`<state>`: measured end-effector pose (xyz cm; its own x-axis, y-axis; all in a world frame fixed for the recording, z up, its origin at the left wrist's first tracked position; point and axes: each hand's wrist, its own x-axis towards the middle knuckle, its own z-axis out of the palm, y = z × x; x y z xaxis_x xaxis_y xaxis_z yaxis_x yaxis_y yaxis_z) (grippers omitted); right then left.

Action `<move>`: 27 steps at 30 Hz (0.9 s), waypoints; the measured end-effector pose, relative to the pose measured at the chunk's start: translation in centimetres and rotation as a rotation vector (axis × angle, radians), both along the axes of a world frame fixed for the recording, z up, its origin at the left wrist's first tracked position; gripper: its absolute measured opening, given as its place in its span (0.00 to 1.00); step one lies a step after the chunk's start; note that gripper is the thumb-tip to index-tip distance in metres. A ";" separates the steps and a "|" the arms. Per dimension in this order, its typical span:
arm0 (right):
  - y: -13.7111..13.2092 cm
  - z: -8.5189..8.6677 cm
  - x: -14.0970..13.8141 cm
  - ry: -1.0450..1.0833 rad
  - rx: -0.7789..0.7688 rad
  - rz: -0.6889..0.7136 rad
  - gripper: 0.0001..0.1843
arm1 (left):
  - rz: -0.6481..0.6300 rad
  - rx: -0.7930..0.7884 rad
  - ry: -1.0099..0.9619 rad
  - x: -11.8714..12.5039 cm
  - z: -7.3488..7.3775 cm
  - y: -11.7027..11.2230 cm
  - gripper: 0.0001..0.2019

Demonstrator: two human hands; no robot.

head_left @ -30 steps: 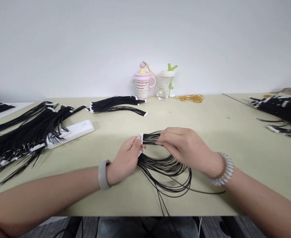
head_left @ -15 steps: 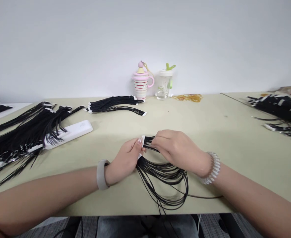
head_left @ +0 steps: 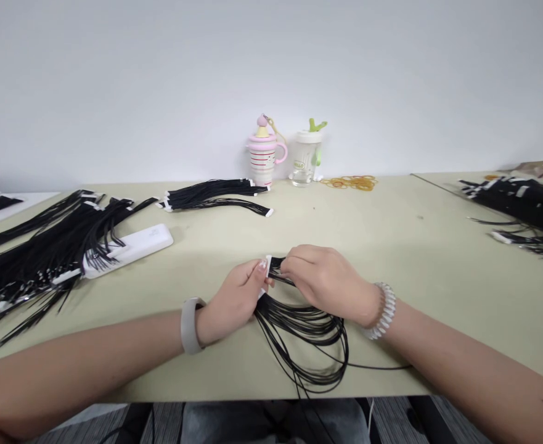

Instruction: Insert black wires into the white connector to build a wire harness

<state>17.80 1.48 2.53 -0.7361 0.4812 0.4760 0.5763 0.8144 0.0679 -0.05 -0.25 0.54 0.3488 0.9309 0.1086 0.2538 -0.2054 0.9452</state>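
A bunch of thin black wires (head_left: pixel 312 333) ending in a white connector (head_left: pixel 268 266) lies looped on the pale green table (head_left: pixel 391 246) near its front edge. My left hand (head_left: pixel 236 299) pinches the white connector end, fingers closed. My right hand (head_left: pixel 326 280) is closed on the wires just right of the connector, close against the left hand's fingertips. The loop of wires hangs below both hands and some strands trail over the table edge.
A big heap of black wire bunches (head_left: pixel 44 246) lies at the left over a white flat box (head_left: pixel 132 245). Another bunch (head_left: pixel 211 194) lies behind. A pink cup (head_left: pixel 262 151), a clear bottle (head_left: pixel 307 157) and yellow rubber bands (head_left: pixel 352 182) stand at the back. More wires (head_left: pixel 521 209) lie at the right.
My right hand has slid left along the wires toward the connector, so less wire shows between the hands. The wire loop has shifted slightly left and down.
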 end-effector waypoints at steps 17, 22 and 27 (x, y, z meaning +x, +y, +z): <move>-0.5 4.5 2.5 0.130 -0.353 -0.121 0.23 | 0.372 -0.061 -0.104 0.0 -0.4 0.8 0.19; -1.0 3.8 2.3 -0.185 -0.898 -0.053 0.23 | 0.386 -0.127 -0.163 0.0 -0.7 0.9 0.19; -1.1 1.5 0.0 -0.015 -0.744 0.103 0.14 | 0.410 -0.143 -0.142 0.1 -0.4 0.7 0.18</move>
